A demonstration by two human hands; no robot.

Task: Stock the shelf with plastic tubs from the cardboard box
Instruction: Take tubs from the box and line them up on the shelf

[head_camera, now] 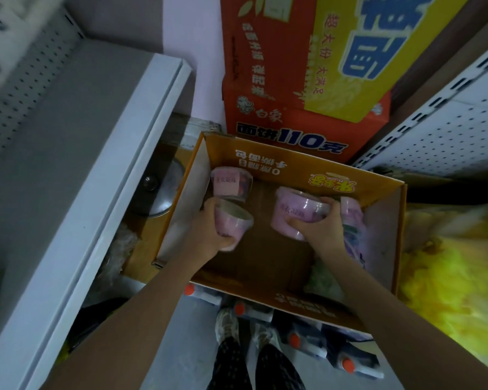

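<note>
- A pale lilac wall [193, 66] stands at the back; the light in the room is dim;
- at the left, a grey-white metal shelf [68, 164] with a perforated back panel [20, 88];
- at the right, a second perforated panel [440, 130] with slotted uprights;
- red printed cartons [265, 102] are stacked against the wall;
- the floor [195, 325] is grey; bottles [295, 339] with orange caps lie on it.

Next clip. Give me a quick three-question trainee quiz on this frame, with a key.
1. True or false: the left hand holds nothing.
2. Where is the right hand? A) on the shelf B) in the box C) on the floor
3. Fill in: the right hand grips a pink ____.

Key
1. False: its fingers grip the left tub.
2. B
3. tub, the right tub.
</note>
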